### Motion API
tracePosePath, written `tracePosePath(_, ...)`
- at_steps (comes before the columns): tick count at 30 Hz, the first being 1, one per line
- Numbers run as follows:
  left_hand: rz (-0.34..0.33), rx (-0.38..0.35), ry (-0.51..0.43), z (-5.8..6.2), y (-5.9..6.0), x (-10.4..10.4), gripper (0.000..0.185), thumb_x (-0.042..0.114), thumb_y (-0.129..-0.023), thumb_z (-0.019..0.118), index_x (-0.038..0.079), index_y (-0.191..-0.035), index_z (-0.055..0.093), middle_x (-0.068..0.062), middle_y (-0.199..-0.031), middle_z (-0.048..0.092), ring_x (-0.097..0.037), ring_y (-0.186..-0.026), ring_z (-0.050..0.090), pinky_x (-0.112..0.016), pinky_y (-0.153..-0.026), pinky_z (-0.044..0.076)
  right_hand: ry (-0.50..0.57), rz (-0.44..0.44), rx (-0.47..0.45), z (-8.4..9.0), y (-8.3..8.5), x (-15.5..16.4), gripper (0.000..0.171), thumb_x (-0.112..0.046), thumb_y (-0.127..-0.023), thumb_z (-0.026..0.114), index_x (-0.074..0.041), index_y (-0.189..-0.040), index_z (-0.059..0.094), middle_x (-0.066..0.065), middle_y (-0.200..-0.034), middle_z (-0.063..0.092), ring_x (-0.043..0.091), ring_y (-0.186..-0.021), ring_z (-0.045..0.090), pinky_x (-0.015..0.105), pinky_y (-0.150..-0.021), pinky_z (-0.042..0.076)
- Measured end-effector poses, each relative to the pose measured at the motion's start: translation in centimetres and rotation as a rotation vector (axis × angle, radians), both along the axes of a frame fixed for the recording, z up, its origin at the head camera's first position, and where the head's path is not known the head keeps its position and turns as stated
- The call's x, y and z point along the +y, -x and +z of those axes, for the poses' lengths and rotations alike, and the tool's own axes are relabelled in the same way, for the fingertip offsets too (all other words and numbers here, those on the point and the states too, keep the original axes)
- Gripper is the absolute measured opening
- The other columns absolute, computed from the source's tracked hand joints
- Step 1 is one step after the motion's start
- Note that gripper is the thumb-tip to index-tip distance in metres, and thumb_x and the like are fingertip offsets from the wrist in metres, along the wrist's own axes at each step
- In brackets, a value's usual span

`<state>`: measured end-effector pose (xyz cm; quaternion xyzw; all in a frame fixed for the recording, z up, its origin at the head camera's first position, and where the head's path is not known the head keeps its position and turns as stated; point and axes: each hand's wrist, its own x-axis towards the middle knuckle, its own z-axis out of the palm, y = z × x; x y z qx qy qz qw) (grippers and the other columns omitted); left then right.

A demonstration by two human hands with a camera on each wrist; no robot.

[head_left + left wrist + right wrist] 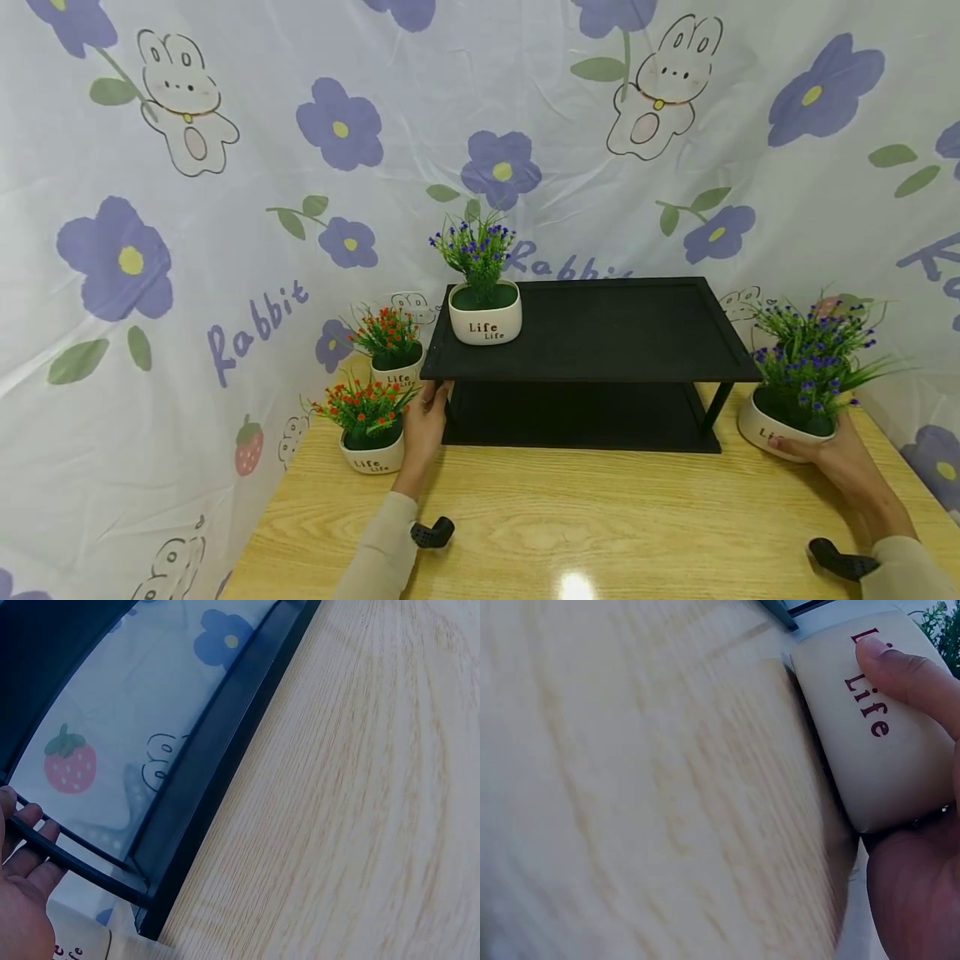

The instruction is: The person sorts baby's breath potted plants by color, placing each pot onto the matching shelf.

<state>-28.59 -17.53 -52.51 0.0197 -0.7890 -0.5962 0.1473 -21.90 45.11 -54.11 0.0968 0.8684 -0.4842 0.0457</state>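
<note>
My left hand [425, 433] is at the left end of a black two-tier shelf [622, 333]. In the left wrist view its fingers [46, 874] curl round one of the shelf's thin black posts [97, 877]. At the shelf's right side, my right hand [847, 458] grips a white flowerpot [756, 423] of purple flowers. Its thumb lies across the "Life" lettering on the pot [840, 727] in the right wrist view. Another white flowerpot [486, 325] with purple flowers stands on the left of the shelf's top tier.
Two white pots of orange-red flowers, one in front [375, 460] and one behind [393, 375], stand left of the shelf. More purple flowers [825, 321] rise behind the right-hand pot. A wooden table [585, 508] carries everything, with a printed curtain [247, 217] behind.
</note>
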Motion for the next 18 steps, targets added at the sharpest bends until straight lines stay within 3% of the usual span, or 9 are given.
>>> tracePosePath(9, 0.021, -0.007, -0.007, 0.1, 0.1, 0.1, 0.040, 0.027, -0.112, 0.058, 0.018, -0.151, 0.063, -0.011, -0.151, 0.064, -0.031, -0.140, 0.061, -0.054, -0.117, 0.048, -0.035, 0.015, -0.004, 1.3, -0.2, 0.3, 0.127, -0.053, -0.103, 0.065, 0.000, -0.156, -0.037, 0.041, -0.163, -0.028, 0.072, -0.149, -0.009, 0.087, -0.114, 0.011)
tracePosePath(18, 0.017, -0.008, 0.009, 0.0, 0.1, 0.1, 0.041, 0.029, -0.112, 0.058, 0.018, -0.151, 0.062, -0.011, -0.152, 0.063, -0.032, -0.140, 0.061, -0.053, -0.117, 0.049, -0.085, 0.017, -0.013, 3.4, -0.4, 0.2, 0.129, -0.055, -0.104, 0.063, 0.006, -0.152, -0.040, 0.043, -0.157, -0.035, 0.074, -0.146, -0.013, 0.089, -0.111, 0.013)
